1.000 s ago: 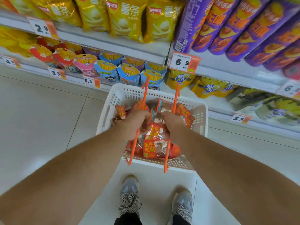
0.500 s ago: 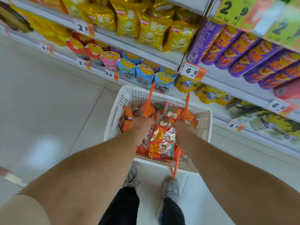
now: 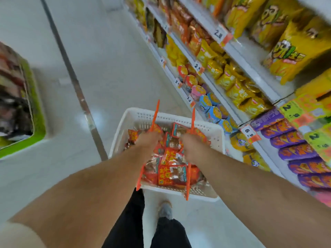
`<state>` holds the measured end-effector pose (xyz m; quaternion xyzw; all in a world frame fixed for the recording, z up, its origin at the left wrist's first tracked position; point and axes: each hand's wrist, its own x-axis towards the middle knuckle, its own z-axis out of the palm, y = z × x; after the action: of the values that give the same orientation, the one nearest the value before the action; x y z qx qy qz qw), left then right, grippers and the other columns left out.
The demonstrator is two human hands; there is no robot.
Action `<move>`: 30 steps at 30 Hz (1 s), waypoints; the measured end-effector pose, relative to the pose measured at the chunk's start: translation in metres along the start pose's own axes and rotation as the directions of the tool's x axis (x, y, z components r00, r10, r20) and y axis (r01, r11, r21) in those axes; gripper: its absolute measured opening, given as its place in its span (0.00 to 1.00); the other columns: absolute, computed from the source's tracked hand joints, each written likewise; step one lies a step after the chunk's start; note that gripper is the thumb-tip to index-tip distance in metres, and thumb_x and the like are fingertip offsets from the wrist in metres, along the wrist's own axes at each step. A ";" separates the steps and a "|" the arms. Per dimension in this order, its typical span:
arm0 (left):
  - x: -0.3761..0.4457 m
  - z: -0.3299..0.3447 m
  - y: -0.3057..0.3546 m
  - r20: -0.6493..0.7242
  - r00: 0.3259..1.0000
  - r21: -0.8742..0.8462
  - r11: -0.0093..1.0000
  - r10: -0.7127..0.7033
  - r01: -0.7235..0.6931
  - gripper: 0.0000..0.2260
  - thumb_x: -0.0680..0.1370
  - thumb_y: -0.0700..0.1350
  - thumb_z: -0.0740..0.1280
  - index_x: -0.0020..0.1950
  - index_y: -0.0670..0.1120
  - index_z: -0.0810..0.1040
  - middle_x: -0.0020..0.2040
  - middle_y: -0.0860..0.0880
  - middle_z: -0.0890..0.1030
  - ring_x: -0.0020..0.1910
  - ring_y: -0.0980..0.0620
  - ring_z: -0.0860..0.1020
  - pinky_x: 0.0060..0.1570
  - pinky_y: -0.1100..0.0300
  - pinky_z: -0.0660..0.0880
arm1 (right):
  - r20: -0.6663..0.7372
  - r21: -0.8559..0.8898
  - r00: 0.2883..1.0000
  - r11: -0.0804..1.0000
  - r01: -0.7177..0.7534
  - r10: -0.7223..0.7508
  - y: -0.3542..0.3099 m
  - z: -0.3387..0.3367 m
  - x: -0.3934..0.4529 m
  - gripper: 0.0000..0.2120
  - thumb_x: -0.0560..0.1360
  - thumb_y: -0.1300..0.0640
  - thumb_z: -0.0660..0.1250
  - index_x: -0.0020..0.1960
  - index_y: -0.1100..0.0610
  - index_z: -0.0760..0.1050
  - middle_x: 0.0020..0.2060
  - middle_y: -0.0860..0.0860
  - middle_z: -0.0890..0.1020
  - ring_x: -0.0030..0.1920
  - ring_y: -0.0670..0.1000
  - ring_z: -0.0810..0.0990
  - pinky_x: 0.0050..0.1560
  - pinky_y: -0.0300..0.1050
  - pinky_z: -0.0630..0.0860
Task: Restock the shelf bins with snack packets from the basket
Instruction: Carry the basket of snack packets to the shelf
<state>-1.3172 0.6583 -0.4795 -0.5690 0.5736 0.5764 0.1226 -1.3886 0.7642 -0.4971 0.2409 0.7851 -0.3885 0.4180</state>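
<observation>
Hands, left (image 3: 149, 142) and right (image 3: 192, 146), each grip an orange handle (image 3: 188, 178) above the basket's (image 3: 130, 120) snack packets (image 3: 172, 174)

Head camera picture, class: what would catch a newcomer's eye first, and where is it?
A white basket heaped with red snack packets sits at the centre, with the left hand and right hand each holding an orange handle. Along the right run shelves packed with yellow chip bags and purple packs.

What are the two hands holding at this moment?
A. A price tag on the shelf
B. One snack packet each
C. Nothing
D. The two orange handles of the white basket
D: the left hand and the right hand each grip an orange handle of the white basket.
</observation>
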 end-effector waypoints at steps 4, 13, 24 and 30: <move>-0.027 -0.076 -0.030 -0.060 0.998 -0.143 0.990 -0.021 0.013 0.07 0.76 0.43 0.65 0.38 0.44 0.74 0.26 0.51 0.65 0.25 0.54 0.63 0.24 0.63 0.60 | 0.179 -0.031 0.981 0.996 0.086 -0.079 -0.008 0.051 -0.028 0.07 0.73 0.57 0.66 0.47 0.60 0.77 0.39 0.53 0.80 0.41 0.54 0.79 0.42 0.48 0.80; -0.089 -0.261 -0.117 -0.288 0.951 -0.566 0.821 -0.113 -0.074 0.03 0.75 0.41 0.65 0.41 0.43 0.73 0.31 0.48 0.70 0.23 0.54 0.67 0.24 0.63 0.62 | 0.374 -0.292 0.892 0.881 0.371 -0.252 -0.030 0.225 -0.176 0.10 0.70 0.59 0.65 0.50 0.58 0.79 0.48 0.58 0.85 0.49 0.60 0.85 0.52 0.60 0.80; -0.137 -0.525 -0.308 -0.466 0.838 -0.764 0.607 -0.284 -0.219 0.05 0.75 0.42 0.68 0.46 0.41 0.75 0.37 0.46 0.73 0.33 0.50 0.71 0.31 0.59 0.68 | 0.589 -0.397 0.749 0.698 0.596 -0.304 0.060 0.532 -0.299 0.18 0.68 0.46 0.67 0.52 0.55 0.80 0.45 0.54 0.83 0.42 0.55 0.81 0.41 0.47 0.78; -0.152 -0.679 -0.408 -0.493 0.796 -0.762 0.616 -0.352 -0.200 0.08 0.68 0.41 0.66 0.46 0.39 0.77 0.33 0.47 0.73 0.33 0.47 0.72 0.33 0.60 0.69 | 0.615 -0.437 0.737 0.657 0.614 -0.279 0.119 0.654 -0.445 0.11 0.76 0.52 0.63 0.55 0.56 0.76 0.41 0.54 0.76 0.38 0.53 0.74 0.36 0.43 0.71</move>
<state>-0.5943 0.3198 -0.3645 -0.7404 0.2447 0.5493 -0.3003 -0.7599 0.2792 -0.3984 -0.2261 0.7663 -0.2524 0.5459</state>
